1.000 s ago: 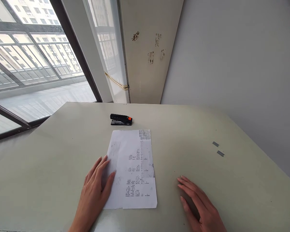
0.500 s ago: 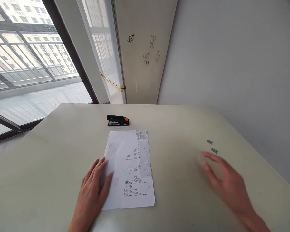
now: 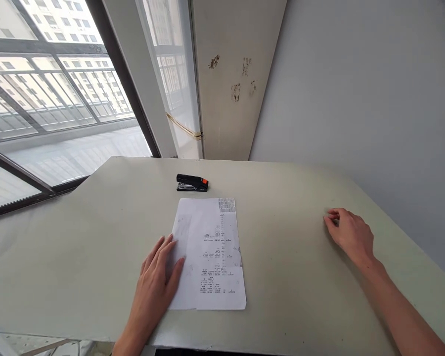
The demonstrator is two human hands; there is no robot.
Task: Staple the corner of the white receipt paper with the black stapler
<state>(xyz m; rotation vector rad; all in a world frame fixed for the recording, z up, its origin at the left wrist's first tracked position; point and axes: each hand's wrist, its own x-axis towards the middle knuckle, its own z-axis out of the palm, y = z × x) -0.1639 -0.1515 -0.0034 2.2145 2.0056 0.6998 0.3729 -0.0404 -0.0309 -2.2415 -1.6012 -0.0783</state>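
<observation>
Several printed paper sheets (image 3: 211, 252) lie stacked on a pale green table (image 3: 89, 237). My left hand (image 3: 157, 282) rests flat on the stack's left edge, fingers stretched out. Far to the right, my right hand (image 3: 350, 235) is down on the table with fingers curled where two small grey staple strips lay; the strips are hidden under it, and I cannot see whether it grips them. A black stapler (image 3: 192, 182) with an orange tip lies just beyond the top of the papers.
A large window (image 3: 52, 94) with a dark frame is at the left, and a stained beige panel (image 3: 230, 79) stands behind the table. A grey wall (image 3: 356, 99) runs along the table's right side. The table's near edge is at the bottom.
My right hand has swept from near the papers out to the right and come down over the two grey staple strips. My left hand has stayed on the papers.
</observation>
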